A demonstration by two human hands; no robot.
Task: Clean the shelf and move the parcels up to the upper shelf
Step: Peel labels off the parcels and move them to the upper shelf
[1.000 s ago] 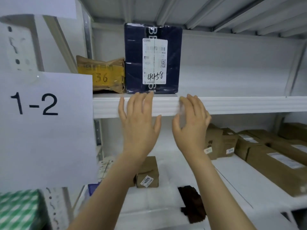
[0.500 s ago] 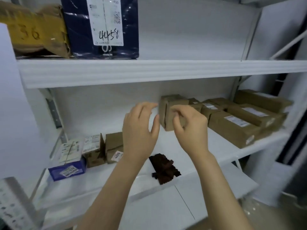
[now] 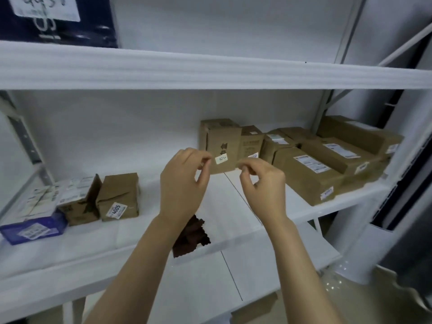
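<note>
My left hand (image 3: 182,183) and my right hand (image 3: 264,183) hover side by side in front of the middle shelf (image 3: 233,206), fingers loosely curled, holding nothing. Just behind them an upright cardboard parcel (image 3: 224,141) with a small white label stands on that shelf; neither hand plainly touches it. A dark brown cloth (image 3: 194,237) lies at the shelf's front edge, partly hidden by my left forearm. The upper shelf (image 3: 210,71) runs across the top, with a navy parcel (image 3: 70,26) on its left end.
At the left of the middle shelf sit a box labelled 4005 (image 3: 119,197), a smaller torn box (image 3: 79,204) and a blue box (image 3: 32,228). Several long cardboard boxes (image 3: 311,174) fill the right side. A lower shelf (image 3: 257,265) juts out below.
My view dropped from the upper shelf to the middle one. Both hands left the upper shelf's edge and came down in front of the upright cardboard parcel, fingers curling.
</note>
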